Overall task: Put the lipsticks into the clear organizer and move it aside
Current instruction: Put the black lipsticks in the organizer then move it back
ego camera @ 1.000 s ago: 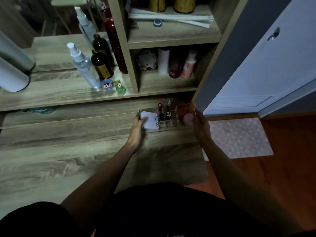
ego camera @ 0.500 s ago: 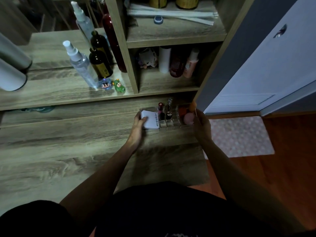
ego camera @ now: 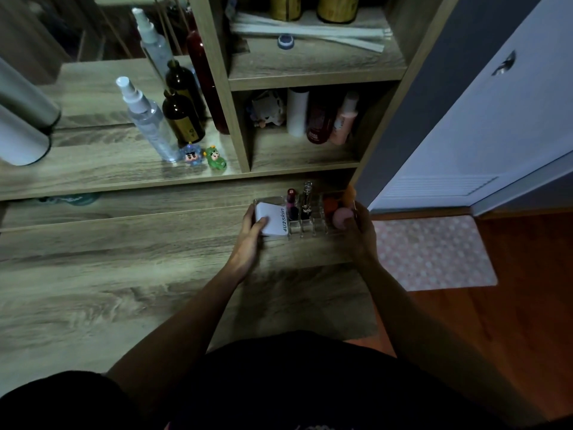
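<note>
The clear organizer (ego camera: pixel 316 226) stands on the wooden desk (ego camera: pixel 124 274), close to its far right corner below the shelves. Two lipsticks stand upright in its middle slots: a dark pink one (ego camera: pixel 291 203) and a slimmer one with a clear cap (ego camera: pixel 307 200). A white box marked 4U2skin (ego camera: pixel 273 219) fills its left end, and pink and orange sponges (ego camera: pixel 340 216) lie in its right end. My left hand (ego camera: pixel 249 237) grips the left end, thumb on the white box. My right hand (ego camera: pixel 359 234) holds the right end.
A spray bottle (ego camera: pixel 148 122), a brown bottle (ego camera: pixel 183 116) and two small figurines (ego camera: pixel 204 156) stand on the raised shelf to the left. Bottles fill the cubby (ego camera: pixel 310 119) straight behind the organizer. The desk ends at the right, above a patterned mat (ego camera: pixel 434 252) and a white door (ego camera: pixel 496 119).
Both hands have stayed on the organizer's ends, and it sits in about the same spot near the desk's right corner. Only the view has shifted slightly.
</note>
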